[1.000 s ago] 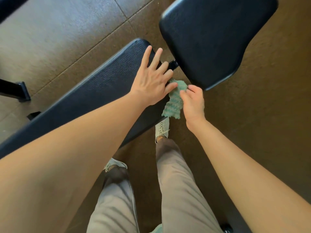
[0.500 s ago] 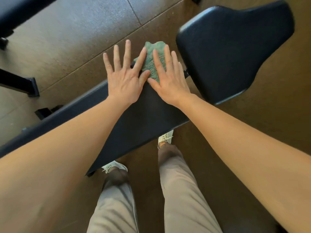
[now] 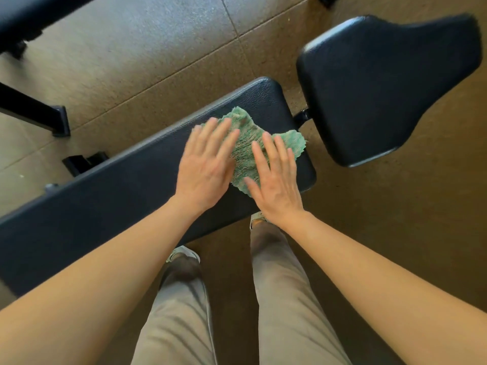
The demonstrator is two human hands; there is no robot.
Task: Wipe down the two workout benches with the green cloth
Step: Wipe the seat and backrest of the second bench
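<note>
Cloth: the crumpled green terry cloth [image 3: 246, 154] lies spread on the right end of the long black vinyl bench pad [image 3: 105, 201], and its right corner reaches the pad's end edge.
Left hand: the left hand [image 3: 205, 167] lies flat, palm down, fingers straight and slightly spread. It presses the cloth's left part onto the pad and grasps nothing. Its fingertips are blurred.
Right hand: the right hand [image 3: 276, 185] lies flat too, with straight fingers on the cloth's right part and the thumb at the cloth's lower edge. It is relaxed and clenches nothing.
Between the hands: they are apart, with a strip of cloth showing between them.
Seat: a wedge-shaped black padded seat [image 3: 382, 88] sits just past the pad's end, across a narrow gap.
Second bench: another dark bench [image 3: 23, 14] crosses the top left corner, blurred. A black metal foot [image 3: 37, 114] rests on the floor below it.
Floor: brown speckled rubber tiles [image 3: 158, 48].
Person: stands at the pad's near side in beige trousers [image 3: 284, 299] and pale shoes [image 3: 181, 252].
</note>
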